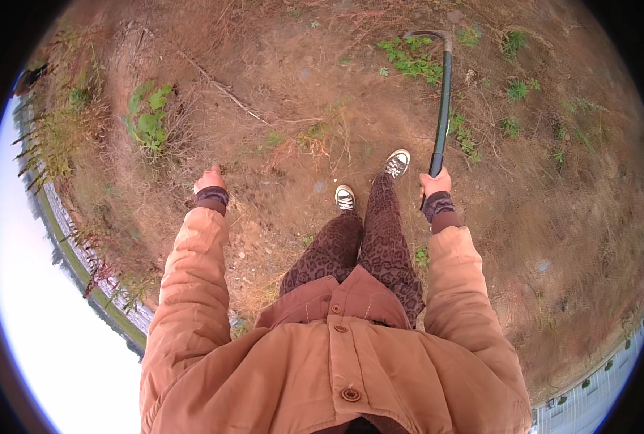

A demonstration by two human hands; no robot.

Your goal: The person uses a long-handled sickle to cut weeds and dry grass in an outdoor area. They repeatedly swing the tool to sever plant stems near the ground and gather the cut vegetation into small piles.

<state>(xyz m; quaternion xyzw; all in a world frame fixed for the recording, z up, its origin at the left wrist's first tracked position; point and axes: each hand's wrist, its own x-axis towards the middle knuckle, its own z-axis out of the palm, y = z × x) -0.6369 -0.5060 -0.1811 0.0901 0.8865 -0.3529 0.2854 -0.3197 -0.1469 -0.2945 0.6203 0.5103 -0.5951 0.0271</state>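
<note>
My right hand (435,183) is closed around the lower end of a long-handled sickle (443,108). Its dark handle points away from me, and the curved metal blade at the far end bends left over a low green leafy weed (413,58). My left hand (210,178) is held out over the dry ground with nothing seen in it; the fingers look partly curled, and whether they are fully closed is unclear. A broad-leaved green plant (151,119) grows beyond and to the left of that hand.
A thin dry branch (229,96) lies on the brown soil ahead. Small green tufts (517,90) grow on the right, and tall weeds (64,130) stand at the left. My sneakers (345,198) are on bare earth. A pale roof-like structure (582,399) shows at the lower right.
</note>
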